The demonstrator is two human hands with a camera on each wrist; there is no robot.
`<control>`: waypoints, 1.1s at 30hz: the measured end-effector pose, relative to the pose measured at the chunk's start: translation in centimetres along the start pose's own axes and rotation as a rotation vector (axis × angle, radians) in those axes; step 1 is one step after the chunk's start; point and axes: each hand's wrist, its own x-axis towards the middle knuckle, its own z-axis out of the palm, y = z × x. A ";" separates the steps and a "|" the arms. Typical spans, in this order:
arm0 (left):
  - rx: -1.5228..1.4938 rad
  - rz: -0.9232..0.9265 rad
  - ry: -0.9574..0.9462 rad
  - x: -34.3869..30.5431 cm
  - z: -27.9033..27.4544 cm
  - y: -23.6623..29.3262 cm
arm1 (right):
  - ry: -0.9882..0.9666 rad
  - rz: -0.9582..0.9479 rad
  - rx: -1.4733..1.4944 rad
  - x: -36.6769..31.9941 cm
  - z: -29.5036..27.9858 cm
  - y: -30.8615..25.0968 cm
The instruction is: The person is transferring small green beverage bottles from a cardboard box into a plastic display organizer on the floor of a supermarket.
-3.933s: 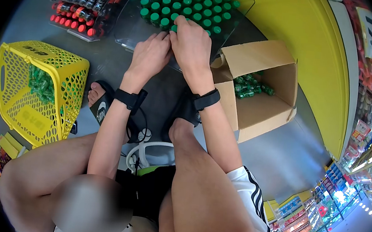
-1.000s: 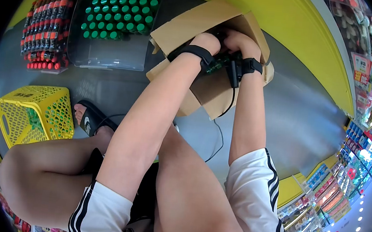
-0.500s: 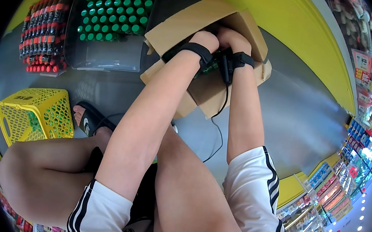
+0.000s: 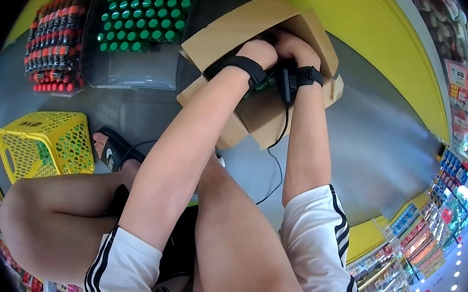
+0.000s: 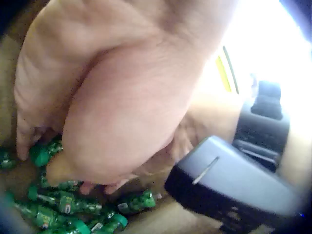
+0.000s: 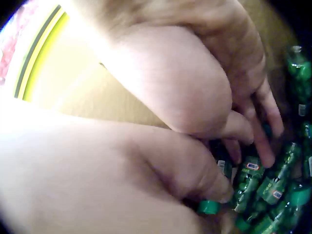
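Both hands are down inside an open cardboard box, over a pile of small green plastic bottles with green caps. My left hand pinches one green bottle near its cap, between thumb and fingers. Beside it, my right hand reaches among the bottles, its fingers fairly straight and touching the pile. From the head view, the fingertips of the left hand and right hand are hidden by the box and wrists.
Left of the box stands a clear tray with rows of upright green-capped bottles. Beyond it is a rack of red-capped dark bottles. A yellow basket holding green bottles lies on its side. A cable trails from the right wrist.
Several seconds ago both hands were at the green caps in the clear tray; they have since moved right into the box. Over the last second they shift only slightly inside it.
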 end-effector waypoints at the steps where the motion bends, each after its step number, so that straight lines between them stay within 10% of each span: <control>1: 0.001 -0.002 0.000 -0.2 0.0 0.2 | -0.030 0.033 0.032 0.0 0.0 0.2; 33: -0.119 -0.051 -0.134 -2.8 -2.8 -0.5 | -0.338 0.073 0.318 -5.3 -4.6 -1.3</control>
